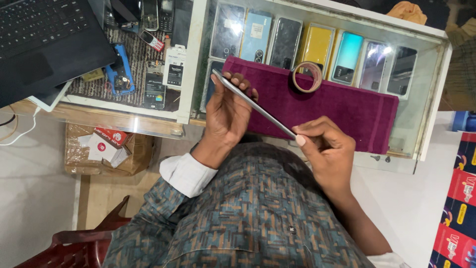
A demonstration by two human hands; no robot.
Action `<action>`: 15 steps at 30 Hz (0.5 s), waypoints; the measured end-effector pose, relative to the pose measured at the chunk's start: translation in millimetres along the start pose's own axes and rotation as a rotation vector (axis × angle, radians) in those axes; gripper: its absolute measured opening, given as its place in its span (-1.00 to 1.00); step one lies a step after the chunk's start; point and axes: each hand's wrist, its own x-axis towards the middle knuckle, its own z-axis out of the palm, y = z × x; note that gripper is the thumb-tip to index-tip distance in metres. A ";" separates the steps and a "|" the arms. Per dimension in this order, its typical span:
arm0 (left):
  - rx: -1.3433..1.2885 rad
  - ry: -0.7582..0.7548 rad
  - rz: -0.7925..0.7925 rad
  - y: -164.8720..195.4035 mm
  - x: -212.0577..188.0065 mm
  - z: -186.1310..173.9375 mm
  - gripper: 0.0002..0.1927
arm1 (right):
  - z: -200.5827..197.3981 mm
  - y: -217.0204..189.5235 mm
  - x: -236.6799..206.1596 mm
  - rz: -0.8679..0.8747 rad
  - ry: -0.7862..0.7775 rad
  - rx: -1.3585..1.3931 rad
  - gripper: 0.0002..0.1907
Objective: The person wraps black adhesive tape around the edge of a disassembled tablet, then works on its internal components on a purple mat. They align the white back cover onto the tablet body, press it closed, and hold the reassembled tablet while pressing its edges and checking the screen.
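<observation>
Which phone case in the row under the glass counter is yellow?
The yellow case, fourth from the left, just behind the tape roll; its neighbours are dark grey and turquoise.

A maroon towel (342, 106) lies across the glass top of the desk (421, 124), reaching toward its right edge, with a roll of brown tape (307, 77) resting on the towel's far edge. Under the glass, a row of phones (317, 47) in grey, blue, yellow and teal lies along the far side. At the desk's left end a black laptop (44, 39) covers the far corner, and below it a cardboard box (106, 149) sits on the floor beside a red chair (74, 243).
</observation>
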 end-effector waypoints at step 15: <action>0.013 0.062 0.008 -1.9 -0.4 -1.1 -0.74 | -1.5 4.9 2.4 -0.041 -0.013 -0.027 -0.89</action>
